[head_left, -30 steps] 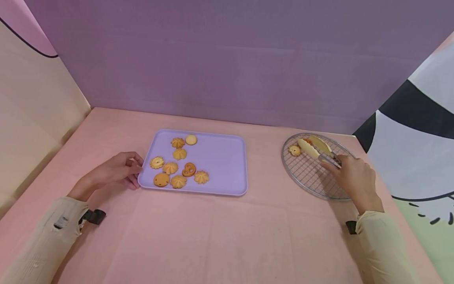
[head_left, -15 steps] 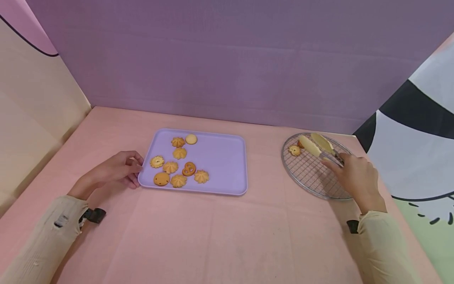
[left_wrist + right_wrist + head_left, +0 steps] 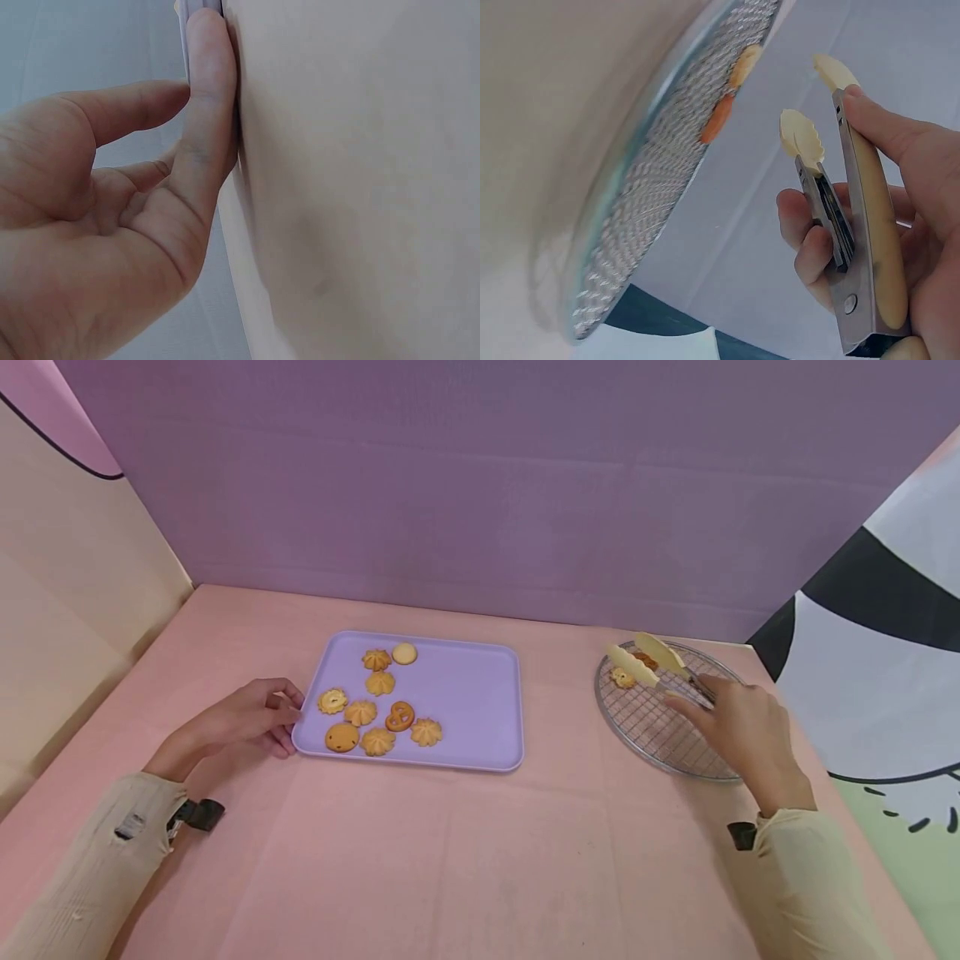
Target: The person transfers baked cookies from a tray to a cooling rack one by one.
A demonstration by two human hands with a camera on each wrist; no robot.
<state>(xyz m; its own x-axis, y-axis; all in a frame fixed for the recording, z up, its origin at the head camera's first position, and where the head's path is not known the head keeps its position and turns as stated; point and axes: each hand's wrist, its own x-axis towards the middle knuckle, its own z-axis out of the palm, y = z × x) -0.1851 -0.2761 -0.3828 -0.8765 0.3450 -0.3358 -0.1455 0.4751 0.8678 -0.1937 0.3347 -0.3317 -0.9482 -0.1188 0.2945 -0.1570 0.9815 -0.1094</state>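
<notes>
My left hand (image 3: pixel 240 722) grips the left edge of a lilac tray (image 3: pixel 480 710), fingertips right at its rim. On the tray lie star-shaped cookies (image 3: pixel 361 713), a pretzel (image 3: pixel 400 717), a ring-shaped cookie (image 3: pixel 332 701), a round face cookie (image 3: pixel 342 737) and a small plain round one (image 3: pixel 404 653). My right hand (image 3: pixel 750 735) holds metal tongs (image 3: pixel 862 225) with cream tips, spread apart with nothing between them. They hang over a round wire rack (image 3: pixel 675 735). On the rack a ring-shaped cookie (image 3: pixel 622 677) and a pretzel (image 3: pixel 645 660) lie side by side, partly covered by the tongs.
The pink tabletop (image 3: pixel 450 860) stretches between tray and rack and toward the front. A purple wall (image 3: pixel 450 510) stands along the back edge. Patterned panels (image 3: pixel 885 660) flank the table on the right and left.
The tongs have lifted from around the pretzel and shifted left and back, leaving it on the rack. My left hand and the tray have stayed put.
</notes>
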